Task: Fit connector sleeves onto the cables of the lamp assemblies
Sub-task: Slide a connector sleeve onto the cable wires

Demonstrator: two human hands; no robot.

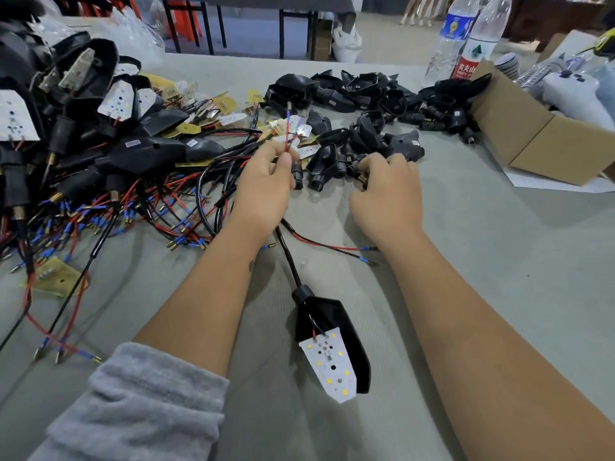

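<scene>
Threading is judged to be the step in hand: two thin wires (289, 131), red with blue ends, are pinched upright by the left hand (266, 184), with a small black sleeve (297, 176) seen just beside its thumb; the right hand (386, 191) is curled down over the loose black connector sleeves (327, 164) at 12 o'clock of the table (499, 261), and a brass-tipped piece seems to be nipped (what exactly is hidden by the fingers); next, a sleeve would need to be lifted, its bore lined up with the wire tips, and slid down. One lamp assembly (329, 344) lies at 6 o'clock, its cable running up under the left wrist; more are heaped at 9 o'clock. A cardboard box (545, 141) at 2 o'clock holds white and pale items not clearly identifiable.
</scene>
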